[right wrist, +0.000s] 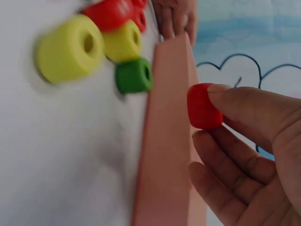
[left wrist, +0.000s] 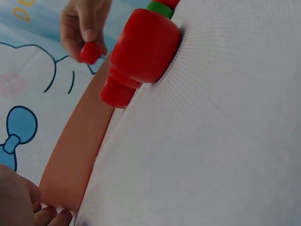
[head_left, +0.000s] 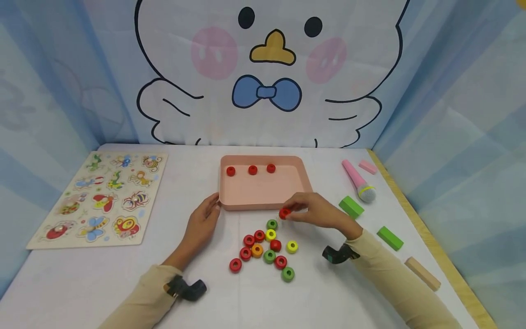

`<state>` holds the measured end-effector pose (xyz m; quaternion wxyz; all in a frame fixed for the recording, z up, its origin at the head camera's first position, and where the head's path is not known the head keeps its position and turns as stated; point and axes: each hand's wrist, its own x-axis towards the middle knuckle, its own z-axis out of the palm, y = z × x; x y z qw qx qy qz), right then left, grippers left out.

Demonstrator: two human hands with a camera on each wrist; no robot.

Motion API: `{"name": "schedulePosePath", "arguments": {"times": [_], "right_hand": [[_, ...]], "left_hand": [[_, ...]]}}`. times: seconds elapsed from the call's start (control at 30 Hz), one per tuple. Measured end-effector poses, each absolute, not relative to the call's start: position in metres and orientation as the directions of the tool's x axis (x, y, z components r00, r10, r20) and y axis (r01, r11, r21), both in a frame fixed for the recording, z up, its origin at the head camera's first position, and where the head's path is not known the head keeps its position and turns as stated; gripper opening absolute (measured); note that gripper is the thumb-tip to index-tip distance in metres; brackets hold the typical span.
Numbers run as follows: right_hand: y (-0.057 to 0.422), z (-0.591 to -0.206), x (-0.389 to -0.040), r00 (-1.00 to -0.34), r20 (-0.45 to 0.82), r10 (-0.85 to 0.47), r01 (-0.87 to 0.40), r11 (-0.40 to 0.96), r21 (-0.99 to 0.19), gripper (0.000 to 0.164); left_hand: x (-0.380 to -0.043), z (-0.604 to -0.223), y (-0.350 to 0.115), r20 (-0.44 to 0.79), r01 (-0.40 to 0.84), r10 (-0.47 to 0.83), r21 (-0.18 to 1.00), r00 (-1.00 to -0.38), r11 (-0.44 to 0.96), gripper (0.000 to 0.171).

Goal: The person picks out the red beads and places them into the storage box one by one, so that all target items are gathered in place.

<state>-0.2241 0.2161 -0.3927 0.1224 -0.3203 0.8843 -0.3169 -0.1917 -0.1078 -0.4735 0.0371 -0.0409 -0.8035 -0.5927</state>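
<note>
A red bead (head_left: 284,213) with a hole through it is pinched between the thumb and fingers of my right hand (head_left: 314,210), just above the front rim of the pink tray (head_left: 263,207). The right wrist view shows this red bead (right wrist: 204,106) at the thumb tip. My left hand (head_left: 203,219) touches the tray's front left corner with its fingertips; part of those fingers is hidden. Inside the tray, three red beads (head_left: 252,170) stand in a row along the far side. In front of it lie several loose beads, among them a green bead (head_left: 272,224) and an orange bead (head_left: 256,250).
A wooden insect puzzle board (head_left: 149,201) lies at the left. On the right are a pink toy microphone (head_left: 358,180), a pink block (head_left: 367,167), green blocks (head_left: 390,238) and a bare wooden block (head_left: 422,273). A printed curtain (head_left: 267,123) hangs behind the table.
</note>
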Motion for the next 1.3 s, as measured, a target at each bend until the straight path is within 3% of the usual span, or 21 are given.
{"name": "schedulePosePath", "arguments": {"times": [0.3, 0.47, 0.63, 1.07, 1.3], "right_hand": [[0.211, -0.391, -0.298, -0.916, -0.025, -0.4, -0.312, 0.752, -0.58, 0.03], [0.205, -0.399, -0.339, -0.948, -0.068, -0.31, -0.228, 0.813, -0.536, 0.03], [0.197, -0.402, -0.365, -0.947, -0.109, -0.303, -0.215, 0.847, -0.486, 0.026], [0.192, -0.407, -0.374, -0.94, -0.131, -0.315, -0.241, 0.885, -0.399, 0.029], [0.195, -0.402, -0.369, -0.947, -0.167, -0.276, -0.187, 0.892, -0.411, 0.04]], "left_hand": [[-0.193, -0.478, -0.108, 0.102, 0.102, 0.016, 0.953, -0.995, 0.287, 0.046], [-0.193, -0.478, -0.108, 0.094, 0.09, 0.001, 0.949, -0.996, 0.301, 0.046], [-0.193, -0.477, -0.109, 0.115, 0.108, -0.007, 0.949, -0.993, 0.297, 0.045], [-0.193, -0.474, -0.109, 0.185, 0.181, 0.011, 0.941, -0.983, 0.287, 0.044], [-0.191, -0.476, -0.108, 0.137, 0.136, 0.019, 0.939, -0.99, 0.315, 0.045]]}}
